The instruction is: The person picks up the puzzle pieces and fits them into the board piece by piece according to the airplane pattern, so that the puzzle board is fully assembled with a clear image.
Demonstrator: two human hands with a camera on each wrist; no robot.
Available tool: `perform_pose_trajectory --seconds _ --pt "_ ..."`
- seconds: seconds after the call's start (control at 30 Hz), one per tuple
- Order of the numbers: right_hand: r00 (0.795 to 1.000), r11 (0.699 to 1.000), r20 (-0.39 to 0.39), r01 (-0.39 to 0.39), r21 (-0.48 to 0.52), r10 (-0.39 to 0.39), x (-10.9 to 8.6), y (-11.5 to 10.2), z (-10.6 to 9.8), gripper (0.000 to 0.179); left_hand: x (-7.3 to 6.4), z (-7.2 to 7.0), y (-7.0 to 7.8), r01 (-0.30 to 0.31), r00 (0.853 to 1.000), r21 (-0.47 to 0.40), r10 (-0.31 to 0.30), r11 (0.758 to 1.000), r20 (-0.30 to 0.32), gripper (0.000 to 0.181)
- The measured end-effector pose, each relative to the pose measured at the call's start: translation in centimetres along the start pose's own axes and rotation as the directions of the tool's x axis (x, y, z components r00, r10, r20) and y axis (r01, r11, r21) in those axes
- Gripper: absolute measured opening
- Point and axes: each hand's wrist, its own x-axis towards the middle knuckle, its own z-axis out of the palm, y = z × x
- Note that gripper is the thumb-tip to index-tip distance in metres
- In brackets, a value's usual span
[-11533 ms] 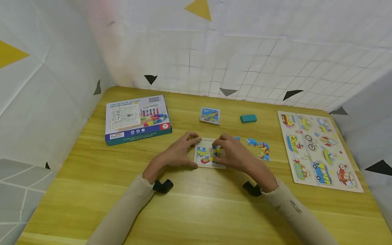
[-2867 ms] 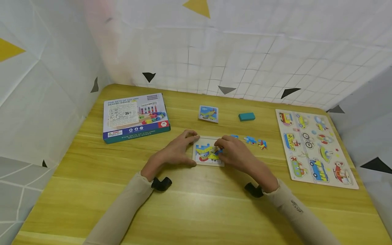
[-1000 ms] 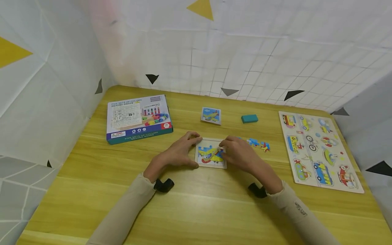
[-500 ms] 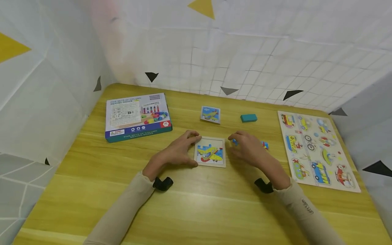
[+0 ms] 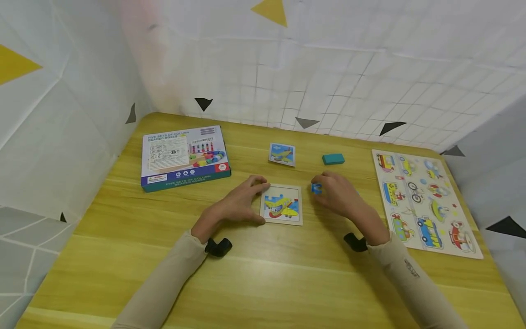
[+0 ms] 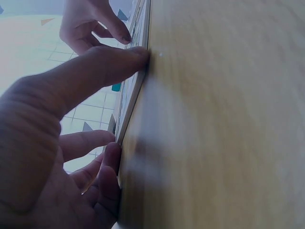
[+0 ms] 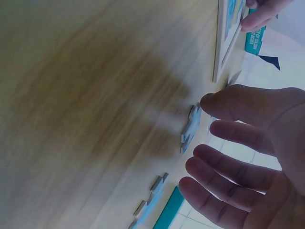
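Airplane jigsaw tray (image 5: 283, 190) on surface (image 5: 263, 283), part filled, gap along top. Left hand (image 5: 237, 202) grips tray's left side, thumb near, finger far, likely so tray won't slide. Right hand (image 5: 340, 195) just right of tray at blue puzzle piece (image 5: 316, 188), fingers loose, not pinching; can't tell if touching. Airplane picture card (image 5: 281, 155) behind tray, perhaps for easy looking. Teal block (image 5: 333, 159) beside card.

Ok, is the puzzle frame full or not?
Not full: the frame holds plane pieces in its lower part, but along the top it shows bare.
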Motion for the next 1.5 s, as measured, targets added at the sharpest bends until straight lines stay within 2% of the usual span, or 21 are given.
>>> perform_pose_trajectory --seconds 0.17,0.4,0.87,1.2,1.5 --pt "1.0 1.0 0.016 0.01 -0.018 -0.009 0.5 0.4 0.3 0.03 0.0 0.0 -0.1 -0.012 1.0 0.011 0.012 1.0 -0.003 0.1" --pt "1.0 1.0 0.014 0.011 0.007 -0.011 0.7 0.6 0.4 0.025 0.0 -0.1 0.0 -0.013 1.0 0.009 0.013 1.0 -0.002 0.099" --pt "1.0 1.0 -0.013 -0.003 0.009 0.003 0.7 0.8 0.8 0.029 0.0 0.0 -0.1 -0.019 1.0 0.001 0.019 1.0 -0.004 0.099" --pt "0.998 0.999 -0.056 0.039 0.024 -0.038 0.7 -0.4 0.5 0.036 -0.1 -0.1 -0.1 -0.009 1.0 0.005 0.009 1.0 -0.004 0.099" --pt "0.993 0.996 -0.08 0.085 0.033 -0.082 0.5 -1.7 0.2 0.036 0.0 0.0 -0.1 -0.014 1.0 0.004 0.014 1.0 -0.004 0.099"
